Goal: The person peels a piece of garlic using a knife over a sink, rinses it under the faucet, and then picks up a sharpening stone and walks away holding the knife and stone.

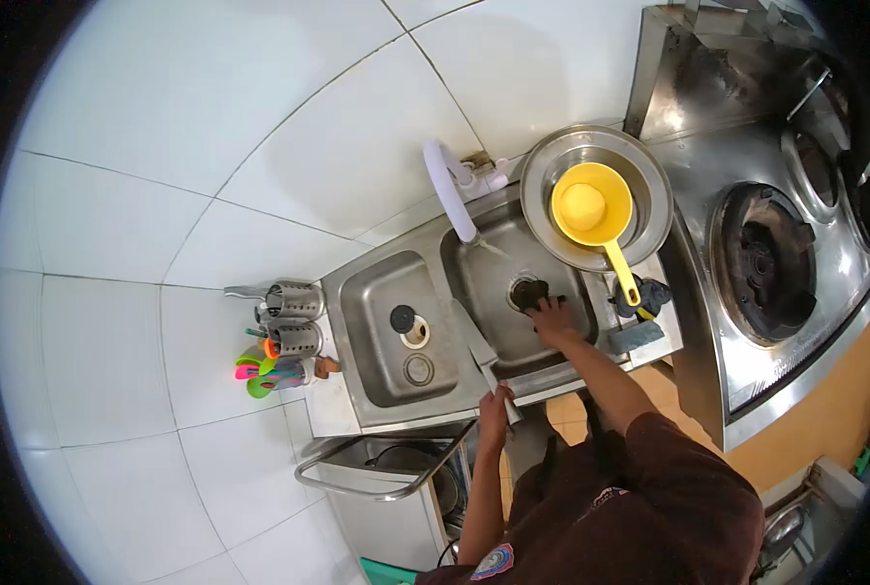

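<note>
My left hand [495, 408] is closed around the handle of a wide-bladed kitchen knife [474, 337]. Its blade points up and left, over the divider between two sink basins. My right hand [554, 322] reaches down into the right basin [576, 356], its fingertips on a dark pad-like lump [530, 294] by the drain. The hand partly covers this lump, and I cannot tell exactly what it is. Above that basin curves a pale faucet [448, 195], with a thin stream of water at its mouth.
A yellow dipper [593, 205] rests in a metal bowl [542, 156] at the right basin's back corner. A grey block [637, 337] lies on the right ledge. The left basin [381, 292] holds a black stopper [403, 318]. Utensil holders [295, 300] stand left; a stove [761, 258] stands right.
</note>
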Demonstrator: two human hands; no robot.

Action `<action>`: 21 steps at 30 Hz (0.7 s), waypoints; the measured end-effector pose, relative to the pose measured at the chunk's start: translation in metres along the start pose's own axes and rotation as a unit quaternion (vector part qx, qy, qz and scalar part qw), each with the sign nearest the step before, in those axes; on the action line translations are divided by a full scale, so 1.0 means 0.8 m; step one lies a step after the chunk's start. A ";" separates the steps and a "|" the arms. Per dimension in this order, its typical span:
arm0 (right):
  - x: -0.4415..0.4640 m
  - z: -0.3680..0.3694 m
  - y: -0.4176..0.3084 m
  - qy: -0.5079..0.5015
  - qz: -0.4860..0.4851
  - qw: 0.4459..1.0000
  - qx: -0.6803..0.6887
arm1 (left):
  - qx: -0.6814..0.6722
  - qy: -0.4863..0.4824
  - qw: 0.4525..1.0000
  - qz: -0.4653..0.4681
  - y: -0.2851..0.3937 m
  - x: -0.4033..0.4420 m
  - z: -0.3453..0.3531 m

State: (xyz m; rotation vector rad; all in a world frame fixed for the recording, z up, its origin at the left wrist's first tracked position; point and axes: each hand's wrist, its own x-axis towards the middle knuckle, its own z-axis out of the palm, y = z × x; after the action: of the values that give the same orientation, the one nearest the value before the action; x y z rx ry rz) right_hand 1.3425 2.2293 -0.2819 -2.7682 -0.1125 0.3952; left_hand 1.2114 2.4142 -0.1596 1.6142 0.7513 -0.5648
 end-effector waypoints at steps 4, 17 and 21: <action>0.010 0.033 0.051 -0.034 -0.166 0.980 -0.101 | -0.009 -0.010 0.999 0.050 -0.004 -0.030 0.003; -0.030 -0.067 -0.037 0.109 -0.063 0.778 0.616 | -0.032 0.022 0.999 0.019 0.000 -0.048 0.016; -0.026 -0.216 -0.066 0.222 -0.094 0.771 0.590 | -0.081 0.020 0.995 0.054 0.032 -0.066 0.015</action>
State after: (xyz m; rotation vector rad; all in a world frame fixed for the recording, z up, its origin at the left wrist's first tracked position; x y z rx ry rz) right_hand 1.3704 2.2205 -0.1023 -1.4929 -0.0044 -0.2239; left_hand 1.1954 2.3917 -0.1066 1.5099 0.7171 -0.3848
